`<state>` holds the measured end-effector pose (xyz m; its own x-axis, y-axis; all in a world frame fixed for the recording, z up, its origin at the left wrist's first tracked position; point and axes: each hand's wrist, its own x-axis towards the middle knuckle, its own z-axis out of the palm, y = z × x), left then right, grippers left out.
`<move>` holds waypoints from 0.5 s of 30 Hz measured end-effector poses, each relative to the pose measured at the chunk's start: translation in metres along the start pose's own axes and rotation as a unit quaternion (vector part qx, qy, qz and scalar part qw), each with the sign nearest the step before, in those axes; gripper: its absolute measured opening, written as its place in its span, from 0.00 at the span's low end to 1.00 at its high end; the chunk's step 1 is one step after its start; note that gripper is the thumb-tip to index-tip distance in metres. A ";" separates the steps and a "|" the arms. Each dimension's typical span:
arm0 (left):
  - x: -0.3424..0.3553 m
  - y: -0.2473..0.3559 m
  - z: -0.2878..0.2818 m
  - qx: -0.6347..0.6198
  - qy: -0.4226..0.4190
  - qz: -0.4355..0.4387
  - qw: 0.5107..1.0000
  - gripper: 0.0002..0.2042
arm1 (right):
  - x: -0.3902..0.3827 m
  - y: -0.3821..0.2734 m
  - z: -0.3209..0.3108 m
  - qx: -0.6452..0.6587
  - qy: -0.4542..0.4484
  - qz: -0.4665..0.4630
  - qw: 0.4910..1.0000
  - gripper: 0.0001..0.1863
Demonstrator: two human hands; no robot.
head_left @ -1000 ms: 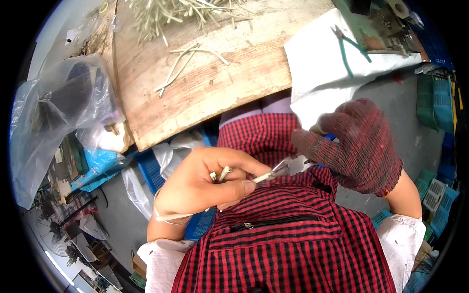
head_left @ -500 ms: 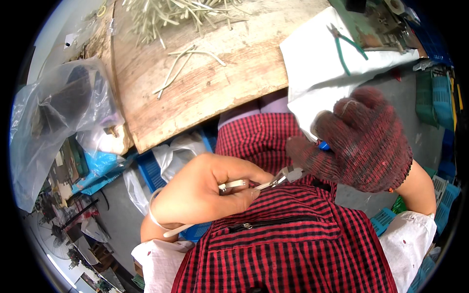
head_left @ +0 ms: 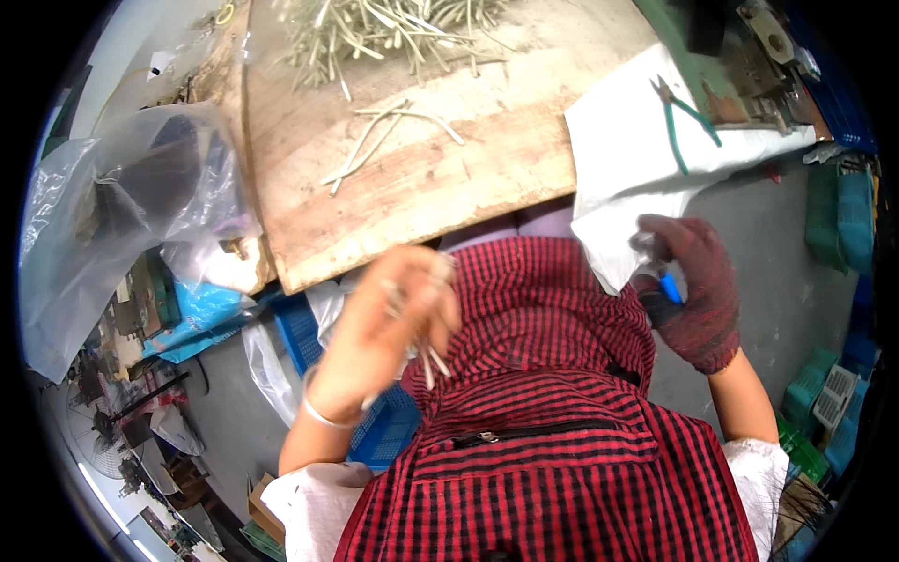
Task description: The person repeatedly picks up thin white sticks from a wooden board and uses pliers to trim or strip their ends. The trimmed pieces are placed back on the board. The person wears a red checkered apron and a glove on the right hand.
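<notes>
My bare left hand (head_left: 375,328) is raised by the table's front edge, smeared by motion. Its fingers are closed around short pale cables (head_left: 432,368), whose ends stick out below; a white band circles the wrist. In front of my lap on the right, my right hand (head_left: 698,295) wears a dark red and black knitted glove. It is wrapped round a tool with a blue handle (head_left: 670,288), seemingly pliers; the glove hides most of it. Several similar loose cables (head_left: 370,150) lie crossed on the wooden table (head_left: 487,150), nearer than a large cable pile (head_left: 393,37).
Green-handled pliers (head_left: 688,126) lie on a white cloth (head_left: 618,150) at the table's right. A clear plastic bag (head_left: 178,178) hangs over the left side. Beneath my left arm is a blue basket (head_left: 389,426). Teal crates (head_left: 824,220) stand at the far right.
My hands have drawn apart. The left moved up and left with the cables, out of the pliers' jaws; the right moved slightly right, still around the blue handle. The view has shifted a little.
</notes>
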<state>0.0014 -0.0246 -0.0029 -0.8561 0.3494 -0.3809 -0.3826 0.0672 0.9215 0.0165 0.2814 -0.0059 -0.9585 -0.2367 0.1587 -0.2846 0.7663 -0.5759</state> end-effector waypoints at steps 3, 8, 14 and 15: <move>0.042 -0.004 -0.052 0.370 0.198 0.227 0.879 0.06 | -0.013 0.013 0.007 0.008 0.006 0.065 0.998 0.29; 0.117 0.019 -0.059 0.645 0.282 0.164 0.691 0.06 | -0.002 -0.012 0.019 0.031 -0.022 0.007 0.999 0.29; 0.124 -0.018 -0.097 0.711 0.295 0.133 0.624 0.08 | -0.013 -0.007 0.021 0.058 -0.054 0.024 0.997 0.27; 0.120 -0.025 -0.105 0.703 0.295 0.170 0.625 0.08 | -0.015 -0.007 0.026 0.114 -0.049 0.090 0.988 0.27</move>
<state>-0.1278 -0.0829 -0.0799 -0.9428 0.1895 0.2743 0.1843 0.9818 -0.0448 0.0335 0.2642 -0.0247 -0.9840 -0.1748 -0.0350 -0.0883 0.6489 -0.7558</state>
